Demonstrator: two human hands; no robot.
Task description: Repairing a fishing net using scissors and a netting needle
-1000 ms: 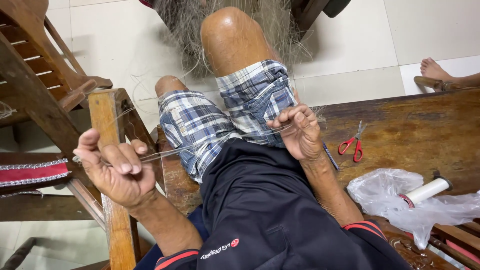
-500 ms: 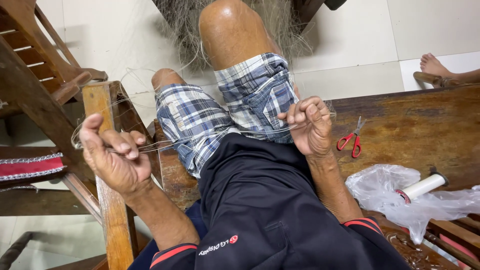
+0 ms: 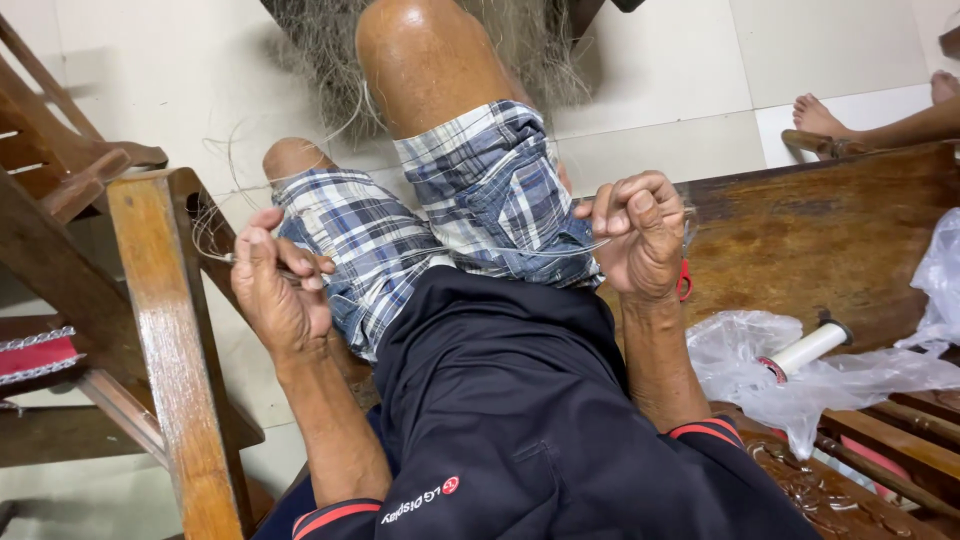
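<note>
Clear, thin fishing line [image 3: 500, 252] runs taut across our lap, over the plaid shorts [image 3: 440, 220], glinting pale and hair-fine between both hands. Our left hand [image 3: 275, 285] is closed, pinching one end by the wooden armrest [image 3: 165, 330], where loose coils of the same line curl beside the thumb. Our right hand [image 3: 640, 235] is curled into a fist around the other end, just above the wooden bench [image 3: 830, 240]. A grey net [image 3: 330, 50] heaps on the floor past our knees. A white spool [image 3: 805, 348] lies on a plastic bag [image 3: 760, 385] near the right wrist.
</note>
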